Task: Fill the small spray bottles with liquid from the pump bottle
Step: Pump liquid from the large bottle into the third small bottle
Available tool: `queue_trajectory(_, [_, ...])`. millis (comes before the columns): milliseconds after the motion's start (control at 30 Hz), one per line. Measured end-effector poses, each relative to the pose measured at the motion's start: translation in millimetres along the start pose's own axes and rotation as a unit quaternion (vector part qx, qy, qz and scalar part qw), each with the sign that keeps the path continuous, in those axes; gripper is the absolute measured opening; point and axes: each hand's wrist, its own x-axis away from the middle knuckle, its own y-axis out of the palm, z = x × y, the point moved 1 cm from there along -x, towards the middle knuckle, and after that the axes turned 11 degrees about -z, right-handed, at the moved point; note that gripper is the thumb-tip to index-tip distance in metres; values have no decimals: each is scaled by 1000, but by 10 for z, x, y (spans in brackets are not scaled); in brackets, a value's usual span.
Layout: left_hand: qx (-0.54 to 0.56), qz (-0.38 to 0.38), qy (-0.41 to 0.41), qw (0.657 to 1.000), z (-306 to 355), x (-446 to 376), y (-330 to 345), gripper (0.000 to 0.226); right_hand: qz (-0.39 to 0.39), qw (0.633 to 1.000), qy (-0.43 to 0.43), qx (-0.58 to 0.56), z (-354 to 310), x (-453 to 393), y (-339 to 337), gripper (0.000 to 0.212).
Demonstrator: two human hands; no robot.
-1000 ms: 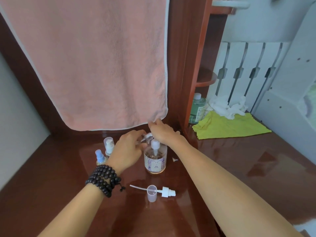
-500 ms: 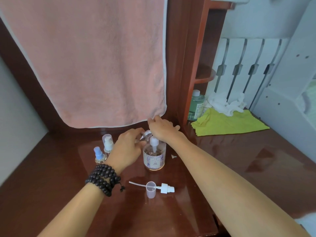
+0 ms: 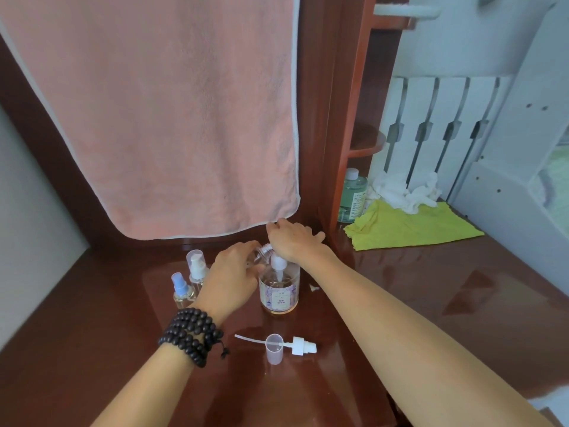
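Two hands, left hand (image 3: 231,274) fingers gripping small bottle (image 3: 261,252), right hand (image 3: 291,241) pressing pump bottle (image 3: 278,289)

Clear small bottle (image 3: 261,252) tilted, uncapped, at upright pump bottle (image 3: 279,288) nozzle.

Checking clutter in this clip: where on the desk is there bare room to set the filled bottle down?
Bare wood lies on the desk right of the right forearm, below the green cloth, and at far left beyond the blue-capped spray bottle. It is crowded around the pump bottle, both hands, and the loose spray head with its cap.
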Motion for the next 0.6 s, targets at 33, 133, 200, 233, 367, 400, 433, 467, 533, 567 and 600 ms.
queue_trajectory(33, [0,1,0,1000,-1,-6,18,13,0,1000,-3,-5,14,-22,19,48])
queue_trajectory(133, [-14,3,5,1000,4,-26,53,14,3,1000,-3,-6,49,-53,47,43])
queue_trajectory(200, [-13,2,2,1000,-7,-47,61,18,4,1000,4,-1,61,-65,68,43])
queue_trajectory(233, [-11,1,-2,1000,-11,-46,63,19,1,1000,5,0,59,-63,82,42])
queue_trajectory(367, [-6,-10,-2,1000,-30,-34,35,14,-21,1000,6,-16,37,-42,78,44])
queue_trajectory(400, [-7,-10,4,1000,-38,-41,12,12,-22,1000,4,-21,24,-37,51,48])
queue_trajectory(433, [-8,-10,8,1000,-48,-50,-3,10,-24,999,2,-27,15,-40,26,51])
queue_trajectory(467, [-8,-8,9,1000,-52,-52,-9,10,-28,999,0,-32,13,-32,9,53])
queue_trajectory(533, [-7,-3,6,1000,-60,-59,16,11,-35,998,-10,-42,37,-56,17,49])
queue_trajectory(567, [-6,-1,4,1000,-63,-56,42,13,-38,998,-12,-51,58,-75,40,44])
queue_trajectory(600, [-5,-2,1,1000,-73,-55,87,14,-39,998,-8,-53,82,-92,77,39])
